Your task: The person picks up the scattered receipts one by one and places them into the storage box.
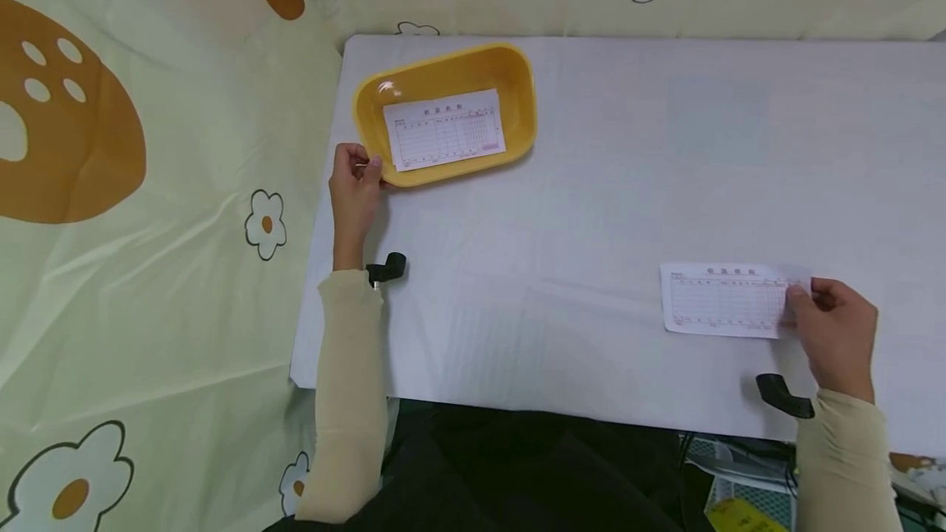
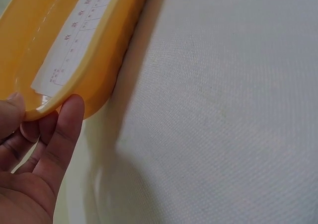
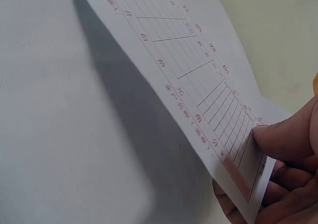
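Note:
A yellow plastic tray [image 1: 521, 117] stands at the far left of the white table, and a printed paper form [image 1: 447, 130] lies inside it. My left hand [image 1: 356, 195] pinches the tray's near left corner, thumb over the rim and fingers beneath, as the left wrist view shows. Out at the right, my right hand [image 1: 838, 335] pinches the right end of a second printed form [image 1: 727, 300] between thumb and fingers. In the right wrist view this form [image 3: 198, 85] tilts above the tabletop and casts a shadow on it.
The white table [image 1: 591, 212] ends at a left edge beside a green patterned cloth [image 1: 214, 294], which also hangs along the back. Black camera mounts [image 1: 783, 396] stick out from both wrists. Below the front edge at right are a crate and cables.

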`<state>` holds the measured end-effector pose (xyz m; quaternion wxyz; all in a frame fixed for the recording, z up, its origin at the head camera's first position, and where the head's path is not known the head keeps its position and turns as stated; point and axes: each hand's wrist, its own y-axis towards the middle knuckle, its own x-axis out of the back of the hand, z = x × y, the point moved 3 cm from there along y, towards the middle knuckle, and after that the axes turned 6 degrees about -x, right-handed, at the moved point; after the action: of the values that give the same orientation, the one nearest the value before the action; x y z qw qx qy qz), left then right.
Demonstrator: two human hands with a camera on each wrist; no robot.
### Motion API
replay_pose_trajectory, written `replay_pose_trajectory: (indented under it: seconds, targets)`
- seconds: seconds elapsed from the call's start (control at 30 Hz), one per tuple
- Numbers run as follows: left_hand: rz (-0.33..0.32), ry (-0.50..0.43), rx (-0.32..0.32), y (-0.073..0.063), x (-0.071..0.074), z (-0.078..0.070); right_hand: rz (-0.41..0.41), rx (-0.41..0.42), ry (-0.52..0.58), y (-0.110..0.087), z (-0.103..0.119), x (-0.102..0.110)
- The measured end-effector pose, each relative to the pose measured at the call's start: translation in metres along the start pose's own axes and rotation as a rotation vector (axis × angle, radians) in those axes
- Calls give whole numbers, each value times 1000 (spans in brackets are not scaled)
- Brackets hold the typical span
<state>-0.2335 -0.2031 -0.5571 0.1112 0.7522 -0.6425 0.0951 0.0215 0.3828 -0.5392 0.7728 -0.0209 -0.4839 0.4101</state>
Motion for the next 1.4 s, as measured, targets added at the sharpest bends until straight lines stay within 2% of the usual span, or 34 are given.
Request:
replay_pose_trajectory:
  seconds: [0.23,0.5,0.6,0.77,1.0,1.4]
  targets:
    - [0,9,-7,0,0,0,26,-3,43,2,7,-4]
    - [8,4,15,-2,-4,1,36,50,37,3,21,-6]
    - [17,8,9,-2,-5,1,41,38,70,3,26,-7]
    - [10,7,-5,-1,-2,0,50,14,160,6,34,-17]
    - [10,11,-10,1,0,2,60,33,180,8,48,-31]
    - [9,14,-15,3,0,3,66,116,200,9,80,-51]
